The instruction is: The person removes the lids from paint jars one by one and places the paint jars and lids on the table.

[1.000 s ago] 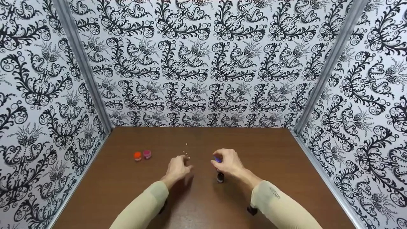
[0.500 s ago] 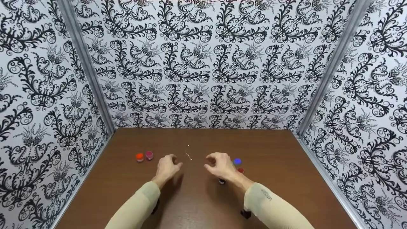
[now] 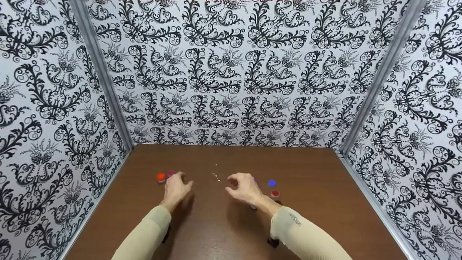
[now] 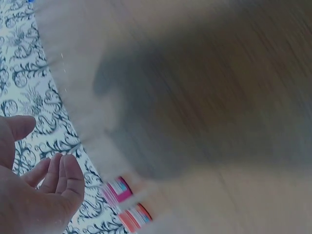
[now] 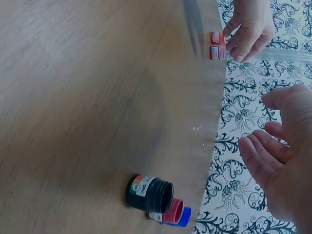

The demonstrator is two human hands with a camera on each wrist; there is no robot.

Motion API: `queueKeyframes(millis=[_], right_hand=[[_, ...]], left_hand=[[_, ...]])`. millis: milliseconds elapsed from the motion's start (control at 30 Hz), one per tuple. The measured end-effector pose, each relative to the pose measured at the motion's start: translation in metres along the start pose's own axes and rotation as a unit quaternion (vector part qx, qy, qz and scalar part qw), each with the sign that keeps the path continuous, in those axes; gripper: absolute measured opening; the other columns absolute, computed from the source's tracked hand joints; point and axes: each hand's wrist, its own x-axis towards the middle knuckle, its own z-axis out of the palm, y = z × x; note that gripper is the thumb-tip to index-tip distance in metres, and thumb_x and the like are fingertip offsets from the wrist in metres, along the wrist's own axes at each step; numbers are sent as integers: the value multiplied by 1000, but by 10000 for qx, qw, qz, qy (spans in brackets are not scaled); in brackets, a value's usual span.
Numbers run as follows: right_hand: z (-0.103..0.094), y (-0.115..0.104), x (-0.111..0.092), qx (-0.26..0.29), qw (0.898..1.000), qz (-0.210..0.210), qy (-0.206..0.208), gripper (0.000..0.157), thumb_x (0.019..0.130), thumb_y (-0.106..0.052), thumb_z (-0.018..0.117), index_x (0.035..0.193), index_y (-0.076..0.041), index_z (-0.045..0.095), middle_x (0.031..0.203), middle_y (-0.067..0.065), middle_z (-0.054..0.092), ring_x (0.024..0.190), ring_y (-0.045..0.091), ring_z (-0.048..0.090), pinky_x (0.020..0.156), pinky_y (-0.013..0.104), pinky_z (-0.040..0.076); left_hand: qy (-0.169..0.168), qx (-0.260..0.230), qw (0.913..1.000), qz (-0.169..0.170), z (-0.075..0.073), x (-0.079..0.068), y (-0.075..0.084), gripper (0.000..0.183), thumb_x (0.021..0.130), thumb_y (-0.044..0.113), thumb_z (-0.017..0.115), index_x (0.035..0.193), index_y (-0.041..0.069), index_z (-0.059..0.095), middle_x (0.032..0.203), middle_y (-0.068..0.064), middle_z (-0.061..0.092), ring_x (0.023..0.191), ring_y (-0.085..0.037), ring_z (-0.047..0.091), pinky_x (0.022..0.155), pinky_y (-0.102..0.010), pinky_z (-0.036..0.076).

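My left hand (image 3: 177,187) hovers over the left of the table, its loosely bent fingers holding nothing. Just beyond it are a pink paint jar (image 3: 171,174), partly covered by the hand in the head view, and an orange paint jar (image 3: 161,177). Near the middle is my right hand (image 3: 245,188), thumb and fingers apart and nothing between them. Below it in the right wrist view stand a dark jar (image 5: 148,191) with a threaded neck, a red jar (image 5: 173,212) and a blue one (image 5: 183,217). My right hand and forearm partly hide this group in the head view.
The brown table (image 3: 216,224) meets a patterned back wall (image 3: 231,79) and side walls with metal corner posts. Small whitish specks (image 3: 216,177) lie between the hands. A blue round top (image 3: 271,183) and a red-topped jar (image 3: 275,194) show right of the right hand.
My left hand has moved left, up to the pink and orange jars. The right hand has shifted slightly left, uncovering the blue round top and the red-topped jar. The head view has shifted a little.
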Motion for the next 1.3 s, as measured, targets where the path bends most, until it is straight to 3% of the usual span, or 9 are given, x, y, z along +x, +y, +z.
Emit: queueKeyframes(millis=[200,433,667,867,1100,1300], right_hand=[[8,-6,5,-49,9999,-119,-5,28,89,-21,87,111,-3,83,97,14,84,86,27,80,80,36,66],[15,-15,10,-171,9998,17,-114,24,90,-24,88,109,-8,85,94,7,83,86,23,78,78,33,64],[22,-24,15,-154,9993,115,-323,26,90,-23,89,111,-9,84,95,5,83,85,17,76,78,29,63],[30,-32,17,-112,9984,128,-544,28,93,-24,88,115,-6,84,99,8,83,89,22,79,80,30,64],[37,-43,24,-67,9968,210,-772,31,95,-25,87,120,-7,83,109,10,85,96,18,79,87,31,66],[44,-53,30,-159,9963,89,-840,31,96,-23,87,123,-9,83,115,9,85,100,20,80,89,30,66]], left_hand=[[52,196,9997,-170,-11,8,-20,47,99,25,81,135,-4,72,126,-28,79,117,-48,75,107,-63,59],[502,72,9985,-186,-21,14,-47,40,98,22,76,125,-7,74,121,-30,79,117,-54,74,105,-68,57],[699,29,9958,-587,-29,17,-62,40,98,20,74,127,-7,73,124,-34,76,120,-57,71,108,-69,54],[950,131,9920,-823,-30,20,-75,47,96,21,75,131,-11,70,126,-41,72,120,-62,68,111,-70,51],[527,-37,9901,-1301,-35,29,-84,69,95,26,75,146,-17,58,141,-47,64,131,-66,62,119,-71,47],[199,-128,9830,-1823,-39,37,-90,80,95,32,75,155,-15,50,152,-44,59,142,-64,55,125,-68,45]])
